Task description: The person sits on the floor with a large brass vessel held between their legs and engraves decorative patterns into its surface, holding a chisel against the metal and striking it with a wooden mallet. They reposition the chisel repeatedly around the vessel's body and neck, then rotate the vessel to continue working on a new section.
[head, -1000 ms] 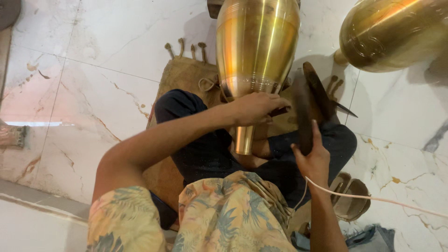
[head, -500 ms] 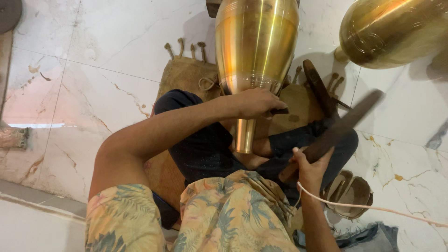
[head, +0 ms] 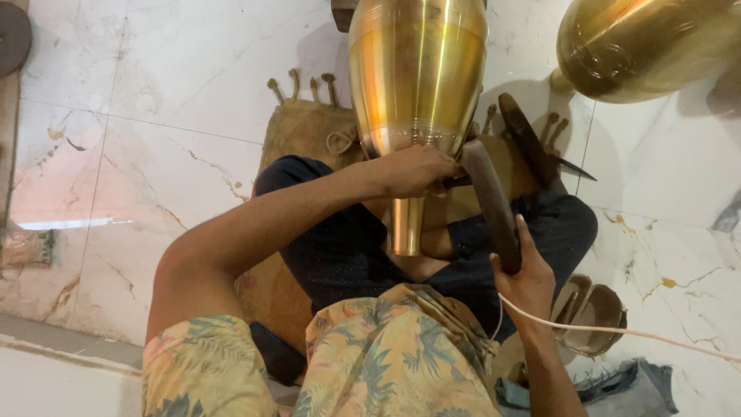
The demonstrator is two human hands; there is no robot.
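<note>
A tall brass vase point(head: 417, 85) stands upside down, its wide shiny body uppermost and tapering to a narrow neck point(head: 407, 226) that points down. Faint rings run around the body. A long dark wooden stick point(head: 491, 202) leans just right of the vase, its upper end touching the lower part of the body and its lower end out beside the neck.

The left arm reaches forward with its hand point(head: 413, 170) curled shut, apparently pinching something small, while the right hand point(head: 525, 274) is raised at the wrist, its grip closed, thumb up.
</note>
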